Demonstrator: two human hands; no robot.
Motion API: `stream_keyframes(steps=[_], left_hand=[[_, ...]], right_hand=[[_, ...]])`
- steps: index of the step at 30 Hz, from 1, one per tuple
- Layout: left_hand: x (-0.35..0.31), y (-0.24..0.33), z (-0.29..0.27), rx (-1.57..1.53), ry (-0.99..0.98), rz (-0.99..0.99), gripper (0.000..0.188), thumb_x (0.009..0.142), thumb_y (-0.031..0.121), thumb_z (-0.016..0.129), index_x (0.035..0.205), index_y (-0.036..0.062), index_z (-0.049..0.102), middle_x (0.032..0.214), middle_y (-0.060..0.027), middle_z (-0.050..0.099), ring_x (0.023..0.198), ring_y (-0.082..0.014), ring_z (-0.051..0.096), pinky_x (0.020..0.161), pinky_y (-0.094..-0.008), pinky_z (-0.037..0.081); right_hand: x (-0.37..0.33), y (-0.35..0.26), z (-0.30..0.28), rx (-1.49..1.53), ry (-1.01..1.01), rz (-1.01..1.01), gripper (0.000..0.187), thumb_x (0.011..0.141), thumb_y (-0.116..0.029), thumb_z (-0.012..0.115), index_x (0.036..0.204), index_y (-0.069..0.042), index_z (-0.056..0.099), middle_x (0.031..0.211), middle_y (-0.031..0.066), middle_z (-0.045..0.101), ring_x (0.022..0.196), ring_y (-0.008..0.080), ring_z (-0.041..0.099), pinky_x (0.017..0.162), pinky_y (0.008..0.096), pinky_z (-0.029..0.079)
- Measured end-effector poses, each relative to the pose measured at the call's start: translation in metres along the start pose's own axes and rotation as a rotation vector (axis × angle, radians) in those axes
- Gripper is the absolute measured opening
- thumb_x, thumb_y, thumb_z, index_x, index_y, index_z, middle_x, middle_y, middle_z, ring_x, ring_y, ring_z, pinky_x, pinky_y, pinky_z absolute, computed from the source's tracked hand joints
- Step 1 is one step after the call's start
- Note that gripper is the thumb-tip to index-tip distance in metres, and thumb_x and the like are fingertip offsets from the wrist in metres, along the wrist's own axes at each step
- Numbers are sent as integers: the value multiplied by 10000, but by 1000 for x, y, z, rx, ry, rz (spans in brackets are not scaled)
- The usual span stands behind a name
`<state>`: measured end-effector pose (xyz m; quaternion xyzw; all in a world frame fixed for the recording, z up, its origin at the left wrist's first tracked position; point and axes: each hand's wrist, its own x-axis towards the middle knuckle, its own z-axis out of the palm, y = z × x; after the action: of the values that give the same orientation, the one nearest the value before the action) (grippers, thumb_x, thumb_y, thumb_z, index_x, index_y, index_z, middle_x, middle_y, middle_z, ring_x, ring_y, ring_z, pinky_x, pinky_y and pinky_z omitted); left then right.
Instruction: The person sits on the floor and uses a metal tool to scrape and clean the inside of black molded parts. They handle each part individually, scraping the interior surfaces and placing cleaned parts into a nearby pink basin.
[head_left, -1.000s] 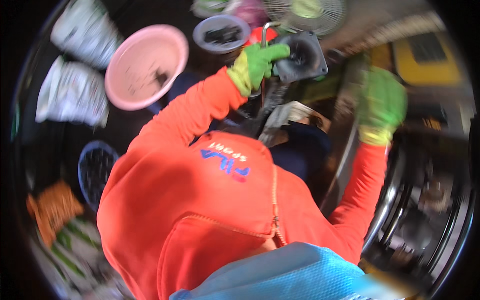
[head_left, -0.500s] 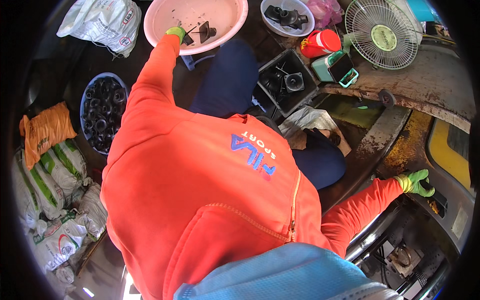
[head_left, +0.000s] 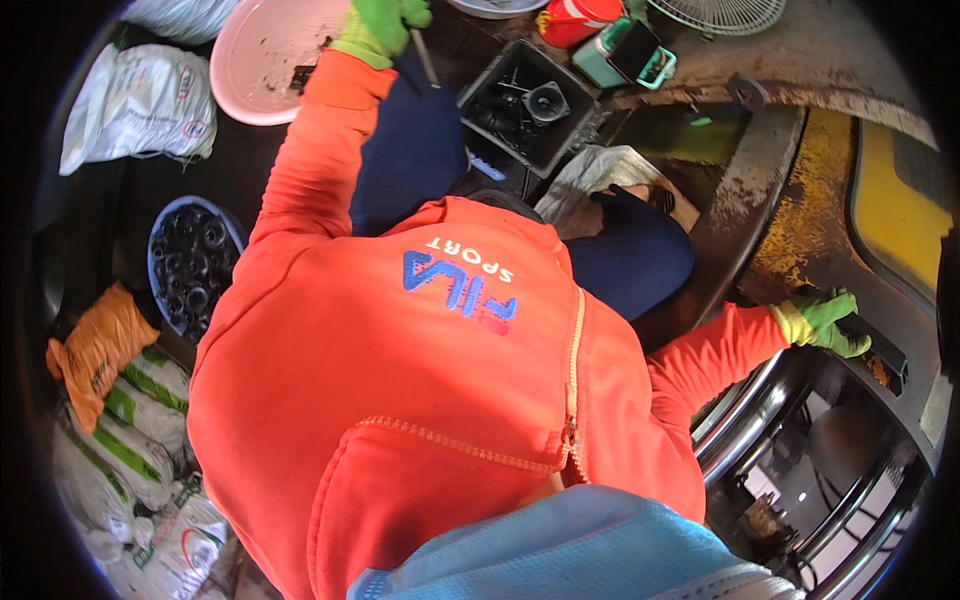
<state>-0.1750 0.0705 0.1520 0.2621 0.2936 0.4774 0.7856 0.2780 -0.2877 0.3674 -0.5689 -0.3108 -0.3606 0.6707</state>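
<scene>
My left hand (head_left: 378,28), in a green glove, is raised beside the pink basin (head_left: 232,75). Its fingers close round a thin grey rod-like tool (head_left: 424,58) that points down over my dark-blue trouser leg. Dark scraps (head_left: 303,78) lie inside the basin. Far to the right, my gloved right hand (head_left: 835,322) rests at the edge of a worn, rusty machine panel (head_left: 800,225). Between its thumb and fingers runs a black bar-like piece (head_left: 878,345), beside a slot in the panel; how it is fixed there is hidden.
A blue tub (head_left: 195,265) of black rubbery parts stands at left, near white sacks (head_left: 140,105) and an orange sack (head_left: 100,345). Ahead are a black crate (head_left: 530,105) with black parts, a teal box (head_left: 605,55) and a fan (head_left: 725,12). Metal tubes (head_left: 745,410) curve below my right arm.
My left hand has come out of the basin, lifted toward me with the rod-like tool. My right hand now closes on the black bar. The view has shifted.
</scene>
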Motion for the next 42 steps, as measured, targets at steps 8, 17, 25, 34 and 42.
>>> stream_keyframes(steps=[8,17,25,34,42], left_hand=[[-16,-177,2,401,-53,-84,224,929,164,522,994,-28,617,725,-54,593,636,-189,567,585,-314,469],[-13,-201,-3,-105,202,-625,313,947,361,519,976,65,614,550,44,388,437,-115,356,437,-271,321],[-11,-204,-17,-24,231,-622,495,840,572,598,994,102,601,510,57,341,398,-115,318,416,-279,290],[-15,-208,-26,142,256,-659,440,865,551,571,906,115,606,502,73,368,376,-94,340,384,-261,282],[-16,-195,-38,26,152,-729,392,877,523,575,682,192,498,455,90,356,358,-99,360,376,-282,288]], right_hand=[[-73,-81,-47,-797,240,-899,510,813,-174,685,1199,27,419,1024,133,462,862,258,489,831,391,437],[-13,-94,-72,-719,186,-779,327,794,-19,618,1110,17,541,1018,155,584,837,263,579,763,352,500],[10,-139,-131,-1254,215,-1194,186,808,-86,675,959,14,628,901,119,679,734,296,666,694,381,552],[-7,-153,-169,-949,50,-952,192,857,50,514,1021,76,611,938,179,667,870,293,644,802,365,513],[-6,-154,-193,-492,111,-845,262,906,43,374,1097,83,549,904,210,643,762,275,628,714,345,543]])
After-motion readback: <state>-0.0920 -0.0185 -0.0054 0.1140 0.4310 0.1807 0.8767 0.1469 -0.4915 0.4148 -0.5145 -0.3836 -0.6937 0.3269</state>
